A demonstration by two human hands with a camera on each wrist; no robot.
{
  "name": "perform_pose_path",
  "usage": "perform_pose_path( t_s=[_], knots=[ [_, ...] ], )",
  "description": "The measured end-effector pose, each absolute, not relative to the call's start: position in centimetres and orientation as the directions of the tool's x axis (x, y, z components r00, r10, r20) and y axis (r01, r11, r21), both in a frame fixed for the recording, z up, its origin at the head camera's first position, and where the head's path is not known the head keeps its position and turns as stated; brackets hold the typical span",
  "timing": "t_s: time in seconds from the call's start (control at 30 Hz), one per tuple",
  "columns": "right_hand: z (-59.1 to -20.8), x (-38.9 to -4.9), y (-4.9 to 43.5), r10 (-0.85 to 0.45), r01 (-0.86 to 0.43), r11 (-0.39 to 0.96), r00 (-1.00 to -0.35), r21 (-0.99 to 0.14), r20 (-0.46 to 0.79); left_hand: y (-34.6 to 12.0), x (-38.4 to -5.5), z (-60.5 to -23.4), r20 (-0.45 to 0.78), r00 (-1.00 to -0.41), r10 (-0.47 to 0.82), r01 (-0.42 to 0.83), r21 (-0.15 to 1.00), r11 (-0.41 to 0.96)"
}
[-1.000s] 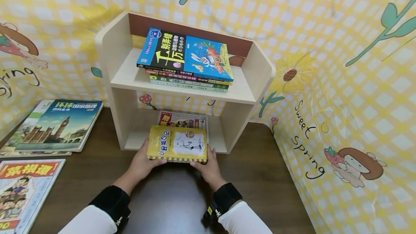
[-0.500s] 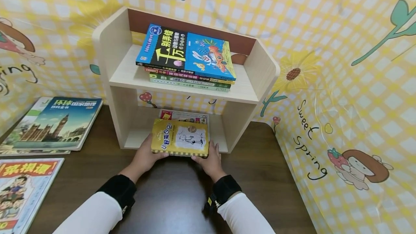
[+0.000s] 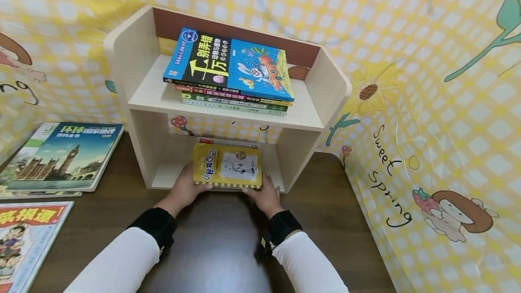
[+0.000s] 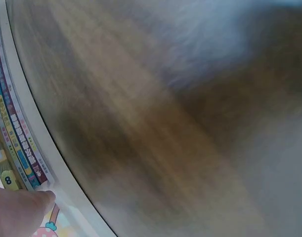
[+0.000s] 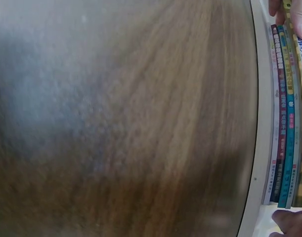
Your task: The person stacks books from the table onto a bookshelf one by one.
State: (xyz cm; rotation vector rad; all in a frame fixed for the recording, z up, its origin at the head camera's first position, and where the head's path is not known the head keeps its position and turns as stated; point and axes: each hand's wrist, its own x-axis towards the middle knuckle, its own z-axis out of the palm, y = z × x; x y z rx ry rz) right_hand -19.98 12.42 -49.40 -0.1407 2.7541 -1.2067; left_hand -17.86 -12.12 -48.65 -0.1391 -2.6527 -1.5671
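Note:
A yellow comic book (image 3: 229, 164) with a stick-figure drawing lies flat in the lower compartment of a pale wooden shelf (image 3: 138, 146). My left hand (image 3: 186, 189) grips its left end, thumb along the front edge. At the right end my right hand (image 3: 265, 196) holds it the same way. Beneath it, the left wrist view shows several thin book spines (image 4: 17, 128) stacked on the shelf board. Those spines (image 5: 283, 113) also appear in the right wrist view, with both hands partly in sight. Most of the fingers are hidden in the head view.
On the upper shelf lies a stack of books topped by a blue and black one (image 3: 232, 62). Magazines (image 3: 65, 157) lie on the dark table (image 3: 325, 225) at left, with a red-titled comic (image 3: 30, 238) nearer. A yellow checked cloth (image 3: 427, 116) surrounds the table.
Both hands have moved the yellow book forward, deeper into the lower compartment. It now covers most of the red-titled book beneath it. The camera view has shifted slightly.

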Motion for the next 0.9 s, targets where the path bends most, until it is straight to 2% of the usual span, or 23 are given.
perform_pose_path(
  t_s=[0.27, 0.43, 0.63, 0.9],
  knots=[
    [-50.1, -21.1, 12.2, -0.136, -0.089, 0.689, -0.991, -0.719, -0.008, -12.2, -18.9, -48.1, 0.089, -0.994, 0.059, 0.107, 0.855, 0.508],
    [-50.0, -21.7, 12.2, -0.145, -0.110, 0.681, -0.989, -0.724, 0.014, -12.0, -19.4, -47.7, 0.034, -0.998, 0.043, 0.052, 0.847, 0.529],
    [-49.7, -22.1, 12.1, -0.130, -0.081, 0.713, -0.991, -0.697, -0.018, -12.0, -19.9, -47.8, -0.032, -0.999, 0.025, -0.014, 0.850, 0.526],
    [-49.6, -22.7, 12.0, -0.140, -0.102, 0.702, -0.990, -0.705, 0.004, -12.0, -20.5, -47.9, -0.010, -0.999, 0.036, 0.010, 0.860, 0.511]
  ],
)
